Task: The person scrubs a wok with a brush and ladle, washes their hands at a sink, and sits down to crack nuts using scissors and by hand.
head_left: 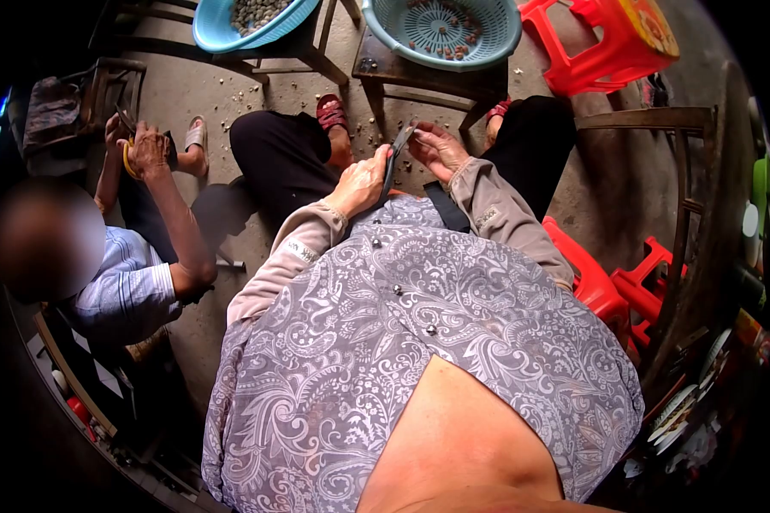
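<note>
My left hand [358,185] is closed around a dark, scissors-like tool [391,172], whose tip points up and to the right. My right hand [438,150] is beside that tip, thumb and fingers pinched together; whatever is between them is too small to make out. Beyond both hands, a teal basket [378,31] with small brown pieces in it rests on a wooden stool [372,84]. To its left, a blue basin [207,36] holds many small, roundish, greyish items.
At the left, a co-worker's hands [148,152] hold yellow-handled scissors [129,159]. A red plastic stool [589,73] stands at the upper right, more red stools [584,278] at the right, near a wooden chair [684,120]. Small bits litter the floor [222,94].
</note>
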Demonstrator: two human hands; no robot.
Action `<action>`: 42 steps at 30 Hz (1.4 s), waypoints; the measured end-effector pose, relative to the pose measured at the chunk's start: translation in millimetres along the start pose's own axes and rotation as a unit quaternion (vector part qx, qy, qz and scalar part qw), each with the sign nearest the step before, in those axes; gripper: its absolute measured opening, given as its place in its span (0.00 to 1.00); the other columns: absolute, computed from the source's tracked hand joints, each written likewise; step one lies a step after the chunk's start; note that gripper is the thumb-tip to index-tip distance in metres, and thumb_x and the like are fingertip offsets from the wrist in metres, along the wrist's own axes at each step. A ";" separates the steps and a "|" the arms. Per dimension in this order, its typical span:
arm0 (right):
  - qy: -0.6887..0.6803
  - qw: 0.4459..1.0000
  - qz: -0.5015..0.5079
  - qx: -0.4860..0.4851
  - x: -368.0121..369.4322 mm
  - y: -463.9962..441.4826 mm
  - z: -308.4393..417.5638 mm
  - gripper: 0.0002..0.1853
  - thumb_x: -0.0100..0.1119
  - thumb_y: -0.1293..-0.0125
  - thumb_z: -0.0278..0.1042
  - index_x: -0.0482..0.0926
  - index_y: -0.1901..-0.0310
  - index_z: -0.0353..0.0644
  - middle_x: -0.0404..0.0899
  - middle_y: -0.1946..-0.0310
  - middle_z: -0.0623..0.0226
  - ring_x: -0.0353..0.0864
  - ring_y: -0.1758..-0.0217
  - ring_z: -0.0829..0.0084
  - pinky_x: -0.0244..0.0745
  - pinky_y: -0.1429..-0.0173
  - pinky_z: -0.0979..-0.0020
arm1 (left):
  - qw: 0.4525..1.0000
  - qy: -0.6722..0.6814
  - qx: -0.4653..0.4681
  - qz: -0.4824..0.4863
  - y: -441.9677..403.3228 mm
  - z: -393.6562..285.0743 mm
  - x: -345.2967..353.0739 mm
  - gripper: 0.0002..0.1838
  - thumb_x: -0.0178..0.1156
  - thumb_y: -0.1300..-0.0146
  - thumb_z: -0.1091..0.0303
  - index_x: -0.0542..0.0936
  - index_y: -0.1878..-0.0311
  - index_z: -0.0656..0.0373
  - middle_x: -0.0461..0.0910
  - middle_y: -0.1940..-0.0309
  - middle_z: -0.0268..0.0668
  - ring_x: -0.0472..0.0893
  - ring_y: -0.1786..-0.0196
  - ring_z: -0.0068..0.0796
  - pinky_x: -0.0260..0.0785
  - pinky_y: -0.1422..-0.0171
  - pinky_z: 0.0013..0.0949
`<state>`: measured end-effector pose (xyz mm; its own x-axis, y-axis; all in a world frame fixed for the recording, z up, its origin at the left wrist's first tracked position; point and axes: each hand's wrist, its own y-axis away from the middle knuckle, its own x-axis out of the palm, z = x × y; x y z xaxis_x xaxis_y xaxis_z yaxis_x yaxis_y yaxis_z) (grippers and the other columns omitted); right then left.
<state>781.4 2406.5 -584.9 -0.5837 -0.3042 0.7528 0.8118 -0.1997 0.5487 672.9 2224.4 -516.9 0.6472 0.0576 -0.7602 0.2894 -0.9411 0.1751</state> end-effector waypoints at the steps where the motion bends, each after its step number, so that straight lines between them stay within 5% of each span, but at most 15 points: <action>1: -0.004 1.000 -0.002 -0.005 -0.2 0.6 -0.5 0.08 0.59 0.38 0.23 0.79 0.58 0.43 0.82 0.62 0.67 0.82 0.57 0.71 0.81 0.54 0.69 | 1.000 -0.008 -0.006 0.006 -0.8 -2.7 -2.2 0.23 0.46 0.36 0.68 0.59 0.40 0.66 0.79 0.64 0.55 0.79 0.62 0.57 0.70 0.60 0.52; 8: 0.019 0.999 -0.004 -0.025 -5.5 -0.1 -2.2 0.07 0.58 0.38 0.23 0.79 0.58 0.44 0.81 0.60 0.69 0.80 0.56 0.72 0.78 0.49 0.69 | 1.000 -0.024 -0.010 -0.002 -4.2 -5.9 0.7 0.14 0.46 0.36 0.68 0.62 0.49 0.64 0.79 0.72 0.55 0.79 0.66 0.57 0.70 0.63 0.53; 11: 0.032 0.999 -0.009 -0.042 -7.2 -2.4 -3.6 0.07 0.59 0.39 0.23 0.78 0.60 0.43 0.81 0.64 0.69 0.81 0.59 0.72 0.81 0.54 0.69 | 0.999 -0.003 0.047 -0.014 -4.4 14.3 15.8 0.24 0.54 0.38 0.65 0.63 0.43 0.67 0.77 0.74 0.52 0.78 0.70 0.52 0.68 0.69 0.45; 16: 0.079 0.994 -0.055 -0.043 -11.1 -8.3 -9.3 0.07 0.59 0.39 0.22 0.77 0.60 0.41 0.80 0.65 0.68 0.81 0.62 0.73 0.81 0.56 0.72 | 0.980 0.177 0.004 0.089 -11.4 32.2 28.0 0.21 0.53 0.37 0.64 0.65 0.46 0.68 0.78 0.76 0.41 0.77 0.74 0.31 0.67 0.69 0.32; 20: 0.091 0.992 -0.076 -0.031 -10.2 -8.9 -9.8 0.08 0.58 0.38 0.23 0.77 0.57 0.40 0.81 0.64 0.66 0.81 0.62 0.74 0.81 0.57 0.74 | 0.906 0.398 -0.062 0.131 -12.0 20.8 21.5 0.23 0.53 0.40 0.62 0.64 0.48 0.70 0.80 0.71 0.45 0.79 0.69 0.35 0.69 0.67 0.33; 23: 0.022 0.999 -0.028 -0.034 -4.7 -1.4 -2.8 0.09 0.55 0.35 0.24 0.78 0.54 0.40 0.80 0.60 0.65 0.80 0.58 0.74 0.78 0.52 0.76 | 0.813 0.541 -0.196 0.093 -6.1 3.5 5.2 0.29 0.53 0.42 0.61 0.61 0.41 0.70 0.80 0.67 0.41 0.78 0.66 0.26 0.69 0.64 0.27; 28: -0.016 0.999 0.005 -0.027 1.1 -4.2 -1.5 0.09 0.55 0.35 0.24 0.78 0.54 0.40 0.80 0.61 0.64 0.81 0.59 0.75 0.80 0.55 0.77 | 0.940 0.315 -0.122 0.044 -2.0 10.4 17.5 0.32 0.54 0.42 0.66 0.57 0.35 0.61 0.78 0.60 0.53 0.80 0.62 0.42 0.71 0.55 0.37; 32: 0.039 0.997 -0.029 -0.058 -7.1 -6.9 -5.1 0.08 0.55 0.35 0.24 0.78 0.56 0.42 0.80 0.61 0.67 0.81 0.58 0.75 0.80 0.55 0.77 | 0.990 0.117 -0.080 0.014 -6.2 4.5 24.3 0.32 0.54 0.39 0.62 0.55 0.34 0.61 0.76 0.58 0.60 0.77 0.57 0.59 0.68 0.53 0.52; 42: 0.106 0.990 -0.034 -0.089 -3.1 -0.1 -6.3 0.08 0.56 0.38 0.22 0.76 0.58 0.44 0.80 0.59 0.68 0.81 0.55 0.72 0.78 0.54 0.73 | 0.999 -0.009 -0.034 0.006 -10.2 6.7 26.0 0.30 0.50 0.37 0.66 0.53 0.35 0.66 0.78 0.67 0.57 0.78 0.63 0.58 0.69 0.60 0.51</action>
<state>783.2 2401.6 -589.5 -0.6366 -0.4687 0.6125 0.7712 -0.3827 0.5087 682.1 2233.3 -542.7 0.6379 0.0391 -0.7691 0.3290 -0.9168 0.2263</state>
